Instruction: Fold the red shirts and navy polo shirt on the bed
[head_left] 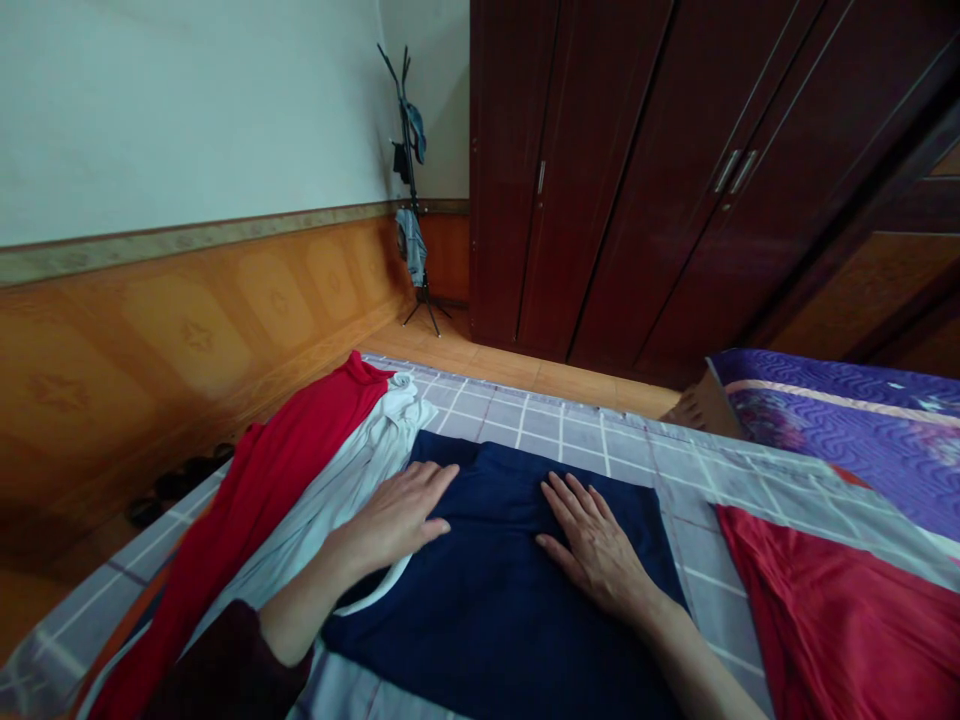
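Observation:
A dark navy garment (pixel 495 600) lies spread fairly flat in front of me; what kind it is I cannot tell. On its left side rests my left hand (pixel 401 510), fingers stretched out and thumb apart. A curved white edge (pixel 375 590) shows beneath that wrist. My right hand (pixel 592 540) lies palm down on the right half of the cloth, fingers spread. Neither hand grips anything. Left of the navy garment are a crumpled pale cloth (pixel 352 470) and a long red cloth (pixel 277 490).
Under the garments is a grey checked sheet (pixel 570 430). Another red garment (pixel 862 620) lies at the right. Beyond are a purple quilted bed (pixel 840 410), a dark red wardrobe (pixel 600 180) and a coat stand (pixel 411 180). Dark shoes (pixel 180 480) sit on the floor by the wall.

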